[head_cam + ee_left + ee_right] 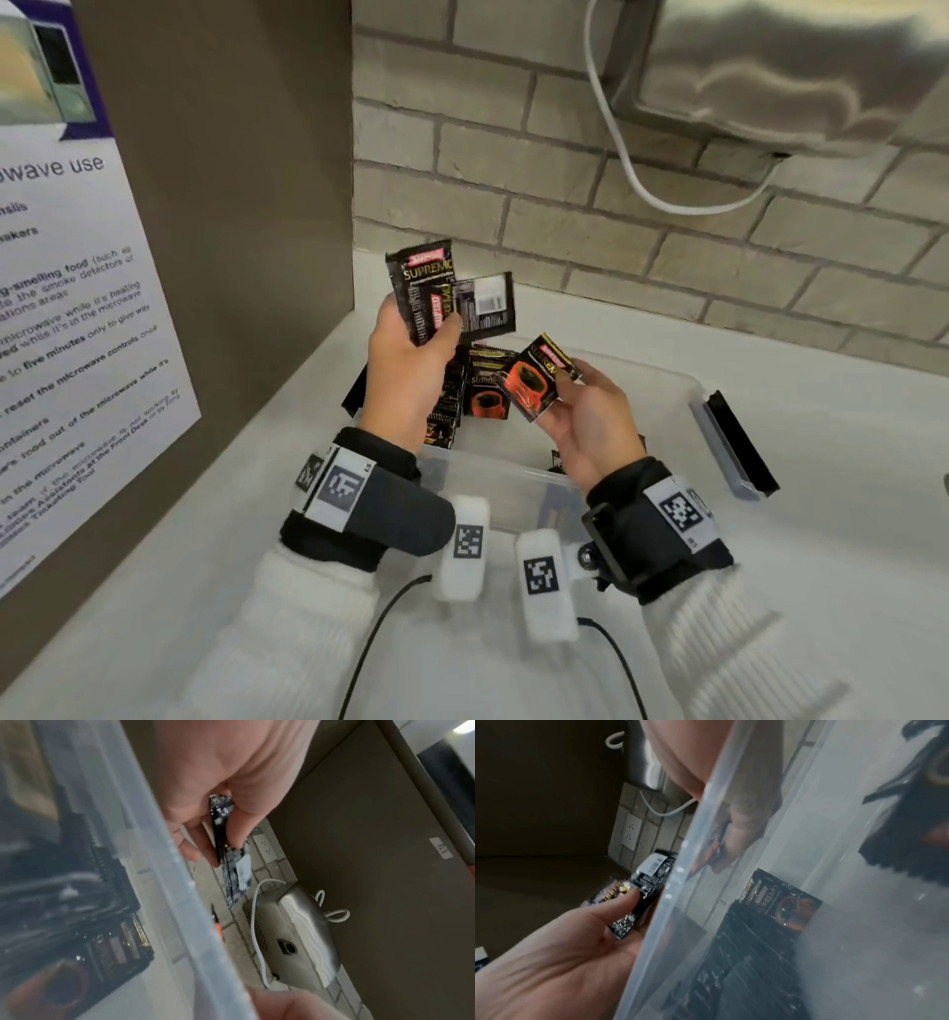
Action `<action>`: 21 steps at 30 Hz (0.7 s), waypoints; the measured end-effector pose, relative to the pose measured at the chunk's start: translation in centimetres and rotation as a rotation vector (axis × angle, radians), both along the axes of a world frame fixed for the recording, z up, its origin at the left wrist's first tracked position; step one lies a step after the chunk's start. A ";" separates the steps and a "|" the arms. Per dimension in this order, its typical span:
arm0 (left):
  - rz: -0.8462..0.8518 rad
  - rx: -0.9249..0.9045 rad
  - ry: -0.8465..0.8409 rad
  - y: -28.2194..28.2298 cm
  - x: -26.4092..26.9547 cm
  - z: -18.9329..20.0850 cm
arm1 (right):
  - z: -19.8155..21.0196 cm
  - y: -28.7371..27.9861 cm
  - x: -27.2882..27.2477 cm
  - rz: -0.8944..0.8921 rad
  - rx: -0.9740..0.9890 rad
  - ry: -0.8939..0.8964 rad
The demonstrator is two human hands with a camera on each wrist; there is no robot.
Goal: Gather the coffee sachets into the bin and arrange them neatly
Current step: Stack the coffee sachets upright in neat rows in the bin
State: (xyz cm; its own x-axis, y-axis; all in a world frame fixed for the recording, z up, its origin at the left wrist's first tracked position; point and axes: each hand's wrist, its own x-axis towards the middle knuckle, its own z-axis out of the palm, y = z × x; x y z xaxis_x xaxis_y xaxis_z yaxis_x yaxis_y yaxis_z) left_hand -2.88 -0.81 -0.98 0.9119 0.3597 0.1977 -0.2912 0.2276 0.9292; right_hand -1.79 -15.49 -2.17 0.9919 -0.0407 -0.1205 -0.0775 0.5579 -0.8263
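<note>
Above the clear plastic bin (688,395), my left hand (426,331) grips a fanned bunch of black coffee sachets (444,293); one of them shows its barcode side. From the left wrist view, these sachets (222,825) stand edge-on between thumb and fingers. My right hand (565,395) pinches a single sachet (539,377) printed with an orange cup, just right of the left hand. More sachets (482,393) stand in the bin's far left corner; in the right wrist view they (770,912) show through the bin wall (670,902).
The bin sits on a white counter (847,514), with black clip handles (739,442) at its ends. A brown panel with a poster (77,308) stands close on the left. A brick wall (616,231) is behind, with a metal appliance (796,77) and a white cable (642,190) above.
</note>
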 end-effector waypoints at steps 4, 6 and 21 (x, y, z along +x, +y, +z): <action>-0.067 0.160 -0.085 0.6 -0.4 0.1 | -0.1 0.2 0.0 0.070 -0.055 0.001; -0.140 0.183 -0.096 0.9 -0.7 0.2 | -0.1 0.2 0.1 0.109 -0.096 0.022; -0.490 0.111 -0.085 2.0 -0.6 -0.2 | 0.7 0.6 -0.4 0.538 -0.304 0.168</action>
